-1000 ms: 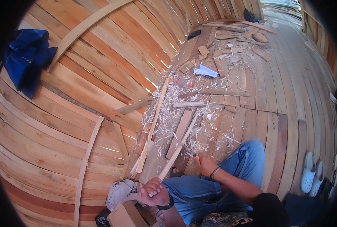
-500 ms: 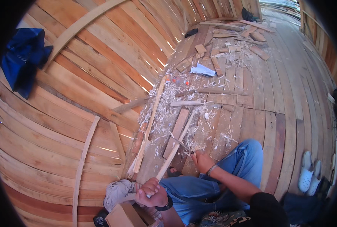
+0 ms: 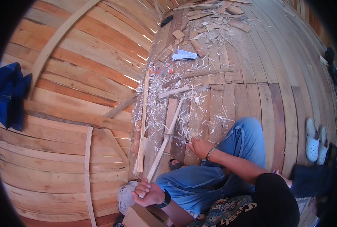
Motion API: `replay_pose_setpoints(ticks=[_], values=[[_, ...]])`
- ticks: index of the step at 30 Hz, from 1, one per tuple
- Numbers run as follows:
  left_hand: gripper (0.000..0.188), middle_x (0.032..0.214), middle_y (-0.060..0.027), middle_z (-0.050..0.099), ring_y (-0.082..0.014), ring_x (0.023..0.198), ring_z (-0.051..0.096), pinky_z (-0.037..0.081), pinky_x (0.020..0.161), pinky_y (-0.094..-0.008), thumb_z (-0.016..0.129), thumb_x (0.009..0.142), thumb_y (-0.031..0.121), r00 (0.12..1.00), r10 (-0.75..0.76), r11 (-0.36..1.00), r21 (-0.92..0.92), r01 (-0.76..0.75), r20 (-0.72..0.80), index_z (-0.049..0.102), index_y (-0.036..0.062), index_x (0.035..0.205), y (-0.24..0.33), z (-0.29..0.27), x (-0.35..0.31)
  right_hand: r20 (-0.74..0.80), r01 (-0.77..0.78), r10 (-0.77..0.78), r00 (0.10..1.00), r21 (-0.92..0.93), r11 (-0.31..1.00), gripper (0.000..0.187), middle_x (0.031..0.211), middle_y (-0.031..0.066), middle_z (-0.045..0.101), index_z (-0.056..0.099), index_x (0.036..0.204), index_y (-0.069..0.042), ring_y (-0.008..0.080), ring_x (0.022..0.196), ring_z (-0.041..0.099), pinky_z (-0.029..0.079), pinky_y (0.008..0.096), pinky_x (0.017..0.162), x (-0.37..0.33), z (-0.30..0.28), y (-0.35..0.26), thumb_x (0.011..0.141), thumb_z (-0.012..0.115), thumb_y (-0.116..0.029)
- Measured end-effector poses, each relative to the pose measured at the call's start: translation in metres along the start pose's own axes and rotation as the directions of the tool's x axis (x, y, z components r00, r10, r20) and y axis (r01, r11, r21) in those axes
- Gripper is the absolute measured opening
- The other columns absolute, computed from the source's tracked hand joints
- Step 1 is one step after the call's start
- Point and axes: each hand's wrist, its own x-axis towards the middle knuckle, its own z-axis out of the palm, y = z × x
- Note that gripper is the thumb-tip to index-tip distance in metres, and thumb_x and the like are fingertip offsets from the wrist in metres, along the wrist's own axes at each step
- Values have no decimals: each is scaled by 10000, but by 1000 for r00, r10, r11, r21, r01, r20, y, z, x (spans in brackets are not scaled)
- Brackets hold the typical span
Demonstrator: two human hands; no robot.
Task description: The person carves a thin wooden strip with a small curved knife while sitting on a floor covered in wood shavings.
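The left hand [image 3: 149,193] hides part of the stick [image 3: 165,144]; right of the stick, the right hand [image 3: 200,147] covers most of the knife's [image 3: 174,136] handle; below the stick, the lower edge crops the box [image 3: 141,218].

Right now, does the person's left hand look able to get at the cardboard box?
Probably yes: the left hand is close by the cardboard box, with nothing visible between them. It grips the wooden strip, though, so it would likely need freeing first.

Place: woodworking space | plank walls [image 3: 58,166] | shavings [image 3: 158,85] | wood offcuts [image 3: 178,34]
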Motion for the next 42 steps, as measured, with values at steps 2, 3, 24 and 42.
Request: replay_pose_setpoints(ticks=[2,3,24,42], values=[[423,452,1,334,-145,452,348,353,596,-329,361,927,277,1000,6,1000,-12,-6,-11,346,157,521,7,-8,3,-28,90,-87,996,98,991,435,745,263,623,507,963,31,433,731,634,509,507,632,-9,-12,-26,965,432,-398],[423,450,2,329,-143,451,347,357,599,-327,366,924,278,1000,7,1000,-8,-7,-25,347,158,519,7,-11,5,-37,105,-102,994,109,989,435,742,260,625,504,956,28,435,724,633,508,509,630,-5,-5,-28,964,433,-401],[416,433,8,323,-142,439,358,380,623,-318,406,906,278,995,-18,1000,-11,17,-95,349,168,509,7,2,3,-60,58,-55,997,62,996,381,739,245,632,493,970,13,446,713,622,493,503,647,25,13,13,962,462,-366],[345,532,23,334,-138,502,372,381,626,-282,518,862,242,967,-11,997,-71,-7,-255,332,168,581,24,-14,20,-15,247,-250,968,232,941,398,710,200,655,503,957,5,403,684,650,529,464,652,8,5,-30,972,426,-385]])
